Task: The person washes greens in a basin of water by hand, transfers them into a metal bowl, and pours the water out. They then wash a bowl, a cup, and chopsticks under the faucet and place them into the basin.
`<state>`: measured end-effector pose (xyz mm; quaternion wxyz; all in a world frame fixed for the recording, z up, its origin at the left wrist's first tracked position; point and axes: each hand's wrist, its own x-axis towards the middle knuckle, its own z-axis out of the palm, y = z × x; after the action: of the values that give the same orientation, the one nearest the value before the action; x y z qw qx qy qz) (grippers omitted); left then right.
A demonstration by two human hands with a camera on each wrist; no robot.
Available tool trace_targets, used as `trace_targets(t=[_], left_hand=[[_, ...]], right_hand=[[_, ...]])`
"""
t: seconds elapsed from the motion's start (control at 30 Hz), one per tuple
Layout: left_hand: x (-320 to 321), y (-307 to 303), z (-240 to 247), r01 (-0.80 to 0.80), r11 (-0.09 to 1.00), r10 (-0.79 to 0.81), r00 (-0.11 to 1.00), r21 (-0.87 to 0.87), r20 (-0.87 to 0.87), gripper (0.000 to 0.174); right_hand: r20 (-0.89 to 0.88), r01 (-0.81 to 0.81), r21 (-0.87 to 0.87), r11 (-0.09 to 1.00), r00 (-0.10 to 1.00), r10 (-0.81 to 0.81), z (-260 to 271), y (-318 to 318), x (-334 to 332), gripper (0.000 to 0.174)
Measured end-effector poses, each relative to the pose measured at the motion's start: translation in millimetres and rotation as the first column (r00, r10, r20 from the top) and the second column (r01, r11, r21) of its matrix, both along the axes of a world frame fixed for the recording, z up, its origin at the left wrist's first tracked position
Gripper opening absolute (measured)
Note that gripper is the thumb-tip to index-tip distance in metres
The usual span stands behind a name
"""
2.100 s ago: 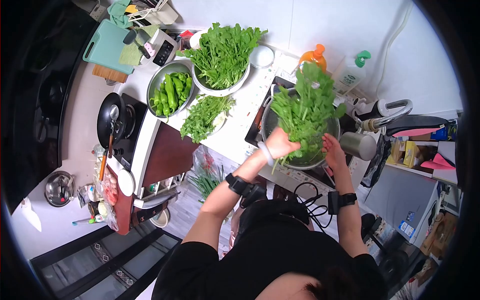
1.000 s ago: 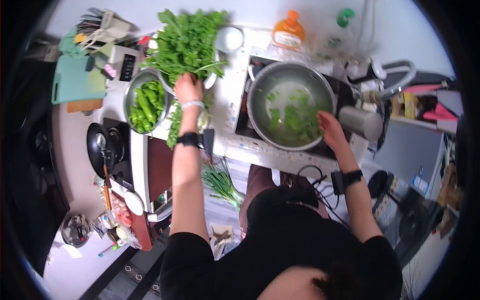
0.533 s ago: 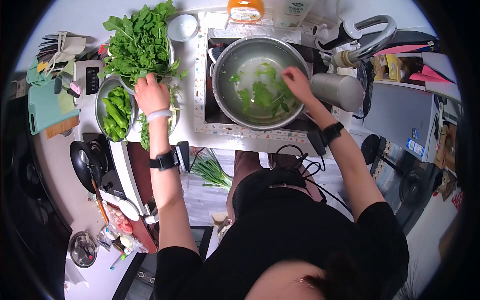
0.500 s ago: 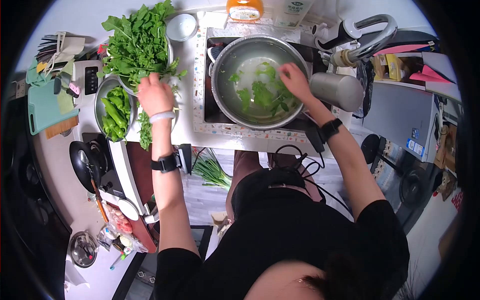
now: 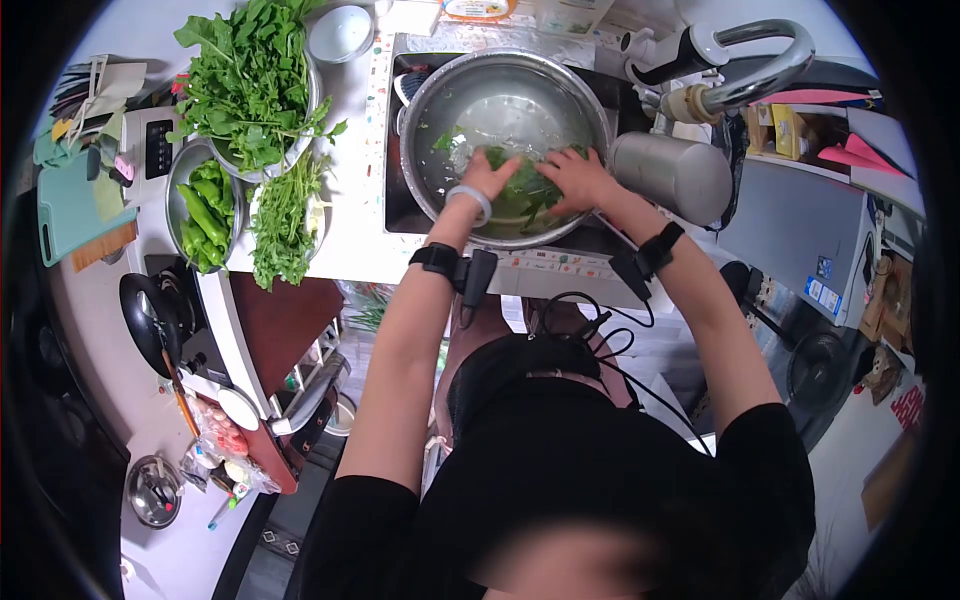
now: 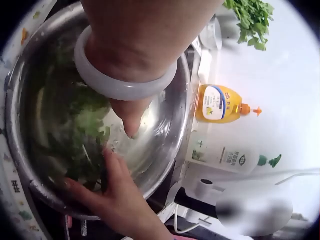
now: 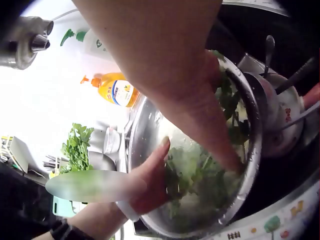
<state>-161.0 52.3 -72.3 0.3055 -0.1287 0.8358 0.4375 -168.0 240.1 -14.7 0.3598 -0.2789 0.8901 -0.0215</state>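
Note:
Both hands are down in a wide metal basin [image 5: 428,105] of water, on either side of loose leafy greens [image 5: 527,186]. On the near left side my left hand [image 5: 487,180], with a pale bangle at its wrist, reaches in with the thumb held out. My right hand [image 5: 578,183] comes from the right, fingers spread over the greens. In the left wrist view the right hand [image 6: 117,197] has thumb and fingers apart, with leaves between them. The left hand [image 7: 152,182] touches the leaves in the right wrist view; its fingertips are hidden among them.
Left of the basin stand a heaped bowl of greens [image 5: 245,85], a bowl of green peppers [image 5: 207,215] and a plate of cut greens [image 5: 285,225]. A tap [image 5: 770,50] and a metal cylinder [image 5: 672,178] are at the right. Soap bottles [image 6: 218,103] line the wall.
My left hand first lifted a bunch of greens from the basin and laid it on the heaped bowl. It has come back into the basin beside the right hand.

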Motion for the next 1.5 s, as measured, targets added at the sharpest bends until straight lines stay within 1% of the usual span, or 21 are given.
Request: trace_targets(t=[0.1,0.2,0.33,0.4,0.53,0.6,0.63,0.7,0.83,0.9,0.93,1.0,1.17,1.2,1.23,1.27,1.37,1.4,1.43,1.47,1.5], left_hand=[[0,24,-9,0.131,0.991,-0.13,0.986,0.01,-0.106,0.093],[0,34,-16,0.165,0.949,-0.167,0.986,0.27,-0.015,0.093],[-5,26,-7,0.354,0.847,-0.35,0.933,0.397,-0.083,0.089],[2,29,-1,0.39,0.773,-0.338,0.921,0.5,-0.197,0.085],[4,30,21,0.308,0.846,-0.182,0.934,0.435,-0.308,0.082],[7,23,24,0.232,0.901,-0.124,0.947,0.367,-0.295,0.076],[8,20,24,0.227,0.904,-0.118,0.946,0.361,-0.301,0.076],[16,14,24,0.092,0.918,0.026,0.956,0.385,-0.291,0.06],[37,-4,37,-0.036,0.925,0.143,0.955,0.379,-0.259,0.043],[49,-15,60,-0.291,0.795,0.401,0.911,0.533,-0.101,0.033],[55,-22,60,-0.288,0.798,0.399,0.911,0.53,-0.105,0.033],[64,-35,55,-0.468,0.657,0.6,0.799,0.591,-0.034,0.03],[67,-53,66,-0.603,0.576,0.686,0.724,0.552,0.074,0.028],[65,-54,65,-0.631,0.542,0.715,0.693,0.556,0.089,0.028],[63,-53,62,-0.656,0.505,0.742,0.662,0.561,0.106,0.029],[60,-53,59,-0.651,0.498,0.76,0.646,0.573,0.072,0.029],[47,-47,69,-0.628,0.555,0.759,0.651,0.546,-0.023,0.024],[44,-43,71,-0.638,0.573,0.756,0.654,0.515,-0.032,0.024],[40,-41,60,-0.611,0.633,0.72,0.69,0.474,-0.073,0.025],[35,-34,73,-0.59,0.613,0.745,0.653,0.526,-0.137,0.025],[31,-26,87,-0.563,0.595,0.768,0.609,0.573,-0.199,0.025]], right_hand=[[-0.09,-0.034,-0.014,0.999,0.995,0.033,-19,0,14,0.059],[-0.03,0.114,-0.108,0.988,0.993,-0.118,-53,4,16,0.026],[0.014,0.238,-0.362,0.901,0.968,-0.251,-51,3,5,0.03],[0.136,0.36,-0.55,0.753,0.929,-0.344,-42,1,-2,0.032],[0.185,0.437,-0.488,0.756,0.898,-0.4,-11,-10,-12,0.036],[0.312,0.525,-0.605,0.599,0.848,-0.428,-3,-13,-8,0.034],[0.308,0.515,-0.612,0.6,0.854,-0.42,2,-16,-8,0.034],[0.398,0.606,-0.703,0.373,0.769,-0.5,18,-18,-7,0.034],[0.334,0.609,-0.69,0.391,0.748,-0.574,33,-21,-22,0.036],[0.269,0.676,-0.638,0.368,0.644,-0.716,17,-25,-36,0.038],[0.271,0.676,-0.641,0.364,0.643,-0.716,0,-32,-41,0.038],[0.047,0.57,-0.622,0.537,0.711,-0.701,-42,-50,-44,0.041],[-0.119,0.354,-0.617,0.703,0.841,-0.528,-68,-104,-39,0.041],[0.256,0.557,-0.525,0.644,0.824,-0.505,-71,-106,-41,0.032],[0.591,0.709,-0.354,0.61,0.675,-0.441,-65,-109,-43,0.025],[0.702,0.806,-0.328,0.494,0.557,-0.444,-59,-107,-37,0.024],[0.924,0.949,-0.285,0.137,0.31,-0.226,-25,-90,-14,0.021],[0.92,0.943,-0.293,0.156,0.322,-0.221,-6,-88,-9,0.021],[0.943,0.96,-0.272,0.068,0.28,-0.18,18,-86,-8,0.022],[0.962,0.97,-0.244,-0.021,0.239,-0.133,34,-85,-6,0.023],[0.959,0.967,-0.256,-0.005,0.253,-0.126,41,-84,-4,0.023]])
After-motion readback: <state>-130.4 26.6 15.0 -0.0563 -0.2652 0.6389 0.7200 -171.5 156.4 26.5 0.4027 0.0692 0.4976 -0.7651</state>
